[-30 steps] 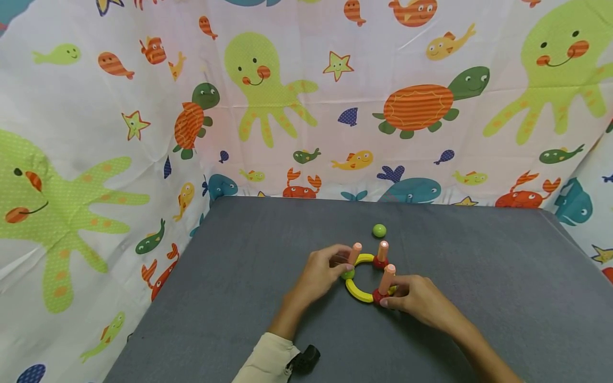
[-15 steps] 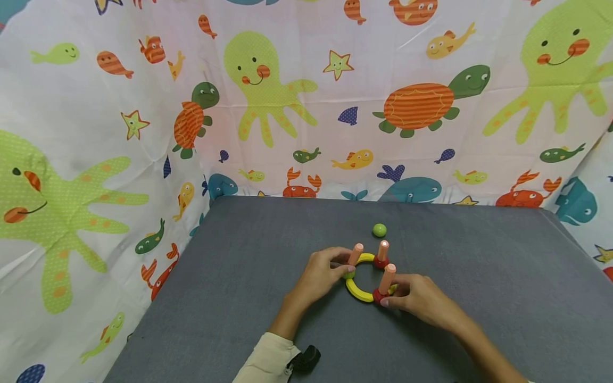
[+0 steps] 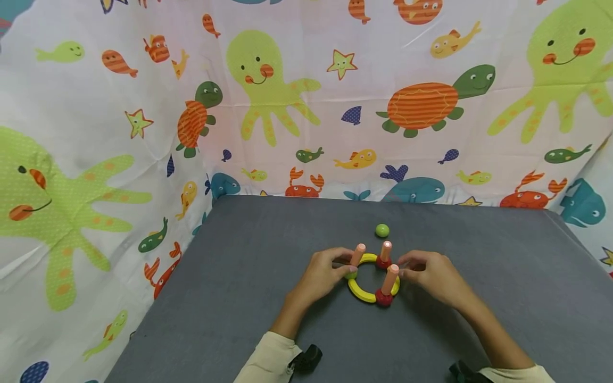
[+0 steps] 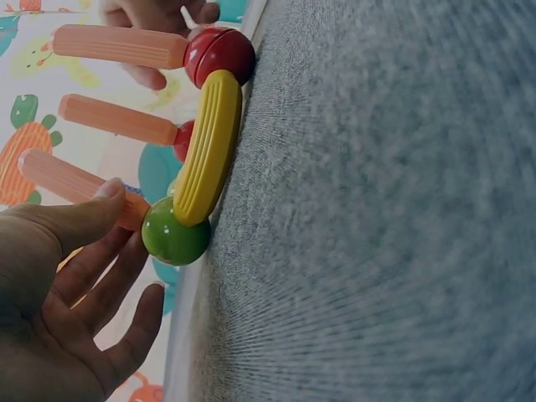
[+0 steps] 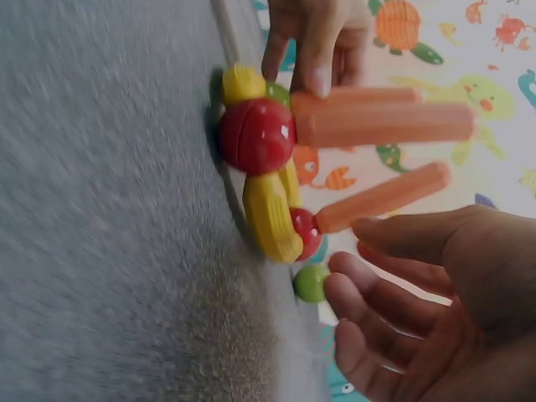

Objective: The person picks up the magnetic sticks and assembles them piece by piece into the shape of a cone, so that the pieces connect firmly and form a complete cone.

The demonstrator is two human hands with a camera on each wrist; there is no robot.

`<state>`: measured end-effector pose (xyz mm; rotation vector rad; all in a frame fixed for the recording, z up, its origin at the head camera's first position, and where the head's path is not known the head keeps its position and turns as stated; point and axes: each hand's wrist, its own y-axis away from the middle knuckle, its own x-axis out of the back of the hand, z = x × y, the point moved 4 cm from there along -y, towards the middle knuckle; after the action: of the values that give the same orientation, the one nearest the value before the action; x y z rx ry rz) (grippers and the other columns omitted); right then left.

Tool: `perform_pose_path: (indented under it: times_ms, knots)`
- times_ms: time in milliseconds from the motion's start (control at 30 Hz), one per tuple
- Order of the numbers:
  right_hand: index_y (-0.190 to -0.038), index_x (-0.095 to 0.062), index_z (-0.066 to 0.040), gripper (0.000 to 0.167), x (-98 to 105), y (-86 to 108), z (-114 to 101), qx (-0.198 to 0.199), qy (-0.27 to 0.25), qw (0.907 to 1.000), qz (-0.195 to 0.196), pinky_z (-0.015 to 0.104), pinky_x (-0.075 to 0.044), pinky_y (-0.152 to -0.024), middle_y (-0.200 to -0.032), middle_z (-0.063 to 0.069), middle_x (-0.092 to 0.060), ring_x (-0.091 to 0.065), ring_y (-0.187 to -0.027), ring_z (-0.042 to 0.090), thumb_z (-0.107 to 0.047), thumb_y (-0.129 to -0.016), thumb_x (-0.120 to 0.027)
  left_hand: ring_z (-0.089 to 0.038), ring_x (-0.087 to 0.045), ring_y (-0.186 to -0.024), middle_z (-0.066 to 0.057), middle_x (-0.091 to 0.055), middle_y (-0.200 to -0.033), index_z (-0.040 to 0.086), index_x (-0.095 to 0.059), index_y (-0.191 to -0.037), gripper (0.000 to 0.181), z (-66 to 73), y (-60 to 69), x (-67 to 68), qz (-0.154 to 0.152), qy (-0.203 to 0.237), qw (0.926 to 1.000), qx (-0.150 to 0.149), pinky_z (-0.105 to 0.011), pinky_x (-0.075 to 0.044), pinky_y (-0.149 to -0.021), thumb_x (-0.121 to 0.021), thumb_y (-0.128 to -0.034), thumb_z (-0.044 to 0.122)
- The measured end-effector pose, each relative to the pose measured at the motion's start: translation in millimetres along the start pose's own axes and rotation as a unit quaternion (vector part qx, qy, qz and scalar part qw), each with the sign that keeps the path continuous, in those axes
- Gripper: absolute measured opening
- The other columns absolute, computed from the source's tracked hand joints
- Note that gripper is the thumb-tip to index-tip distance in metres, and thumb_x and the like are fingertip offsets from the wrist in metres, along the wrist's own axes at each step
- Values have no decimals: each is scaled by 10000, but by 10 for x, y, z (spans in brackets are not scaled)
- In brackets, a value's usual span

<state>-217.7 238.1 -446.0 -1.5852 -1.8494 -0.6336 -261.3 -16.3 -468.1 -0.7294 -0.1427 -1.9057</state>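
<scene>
A ring of yellow curved pieces lies on the grey table, joined by two red balls and a green ball. From each ball rises a peach-coloured stick. My left hand pinches the left stick just above the green ball, thumb on one side and fingers behind. To the ring's right, my right hand has loosely bent fingers with nothing between them. Its thumb tip appears close to the far stick in the right wrist view; whether they touch I cannot tell. The near stick stands untouched.
A loose green ball lies on the table behind the ring. A white curtain printed with sea animals hangs along the back and left of the table. Dark wrist straps sit at both sleeves.
My right hand has let go of the near red ball and moved back and up along the ring's right side. The left hand keeps its hold; the ring has barely moved.
</scene>
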Motion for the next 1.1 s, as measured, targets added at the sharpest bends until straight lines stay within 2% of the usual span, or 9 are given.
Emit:
perform_pose_path:
  times_ms: [200,400,633,833,1100]
  knots:
    - [-1263,-729,-47,344,54,-181,57,54,123,9971,745,358,-552,-740,-1031,82,-757,-703,-904,232,-259,-996,-771,-112,-732,-1062,7,-777,-1150,139,-778,-1206,266,15,2,-11,29,-28,10000,-28,-267,-580,-940,-815,-945,174]
    - [-1357,-666,-17,426,49,-395,59,177,197,9933,1122,449,-588,-807,-1112,171,-747,-710,-998,339,-251,-1010,-751,-117,-735,-1057,6,-779,-1144,137,-781,-1196,254,9,-3,-8,68,-21,10000,-35,-288,-586,-941,-815,-945,163]
    - [-1483,-565,0,570,7,-629,75,118,264,9943,1026,643,-532,-974,-1356,286,-625,-638,-1221,466,-251,-1008,-754,-95,-728,-1042,30,-778,-1135,152,-785,-1190,246,1,4,7,53,-29,9999,150,-276,-582,-931,-812,-949,194]
    - [-1529,-517,1,629,-53,-826,144,34,374,9960,811,655,-517,-996,-1424,308,-567,-603,-1255,477,-247,-1002,-756,-73,-722,-1013,27,-783,-1112,142,-782,-1194,253,-5,-3,19,59,-128,9998,132,-255,-576,-918,-811,-949,200]
    - [-1517,-544,-14,578,-100,-958,237,125,389,9974,592,635,-520,-998,-1433,289,-586,-613,-1210,448,-205,-1009,-743,-92,-736,-1028,39,-786,-1121,149,-789,-1187,251,-17,-1,7,81,-99,9999,14,-269,-584,-916,-812,-946,214]
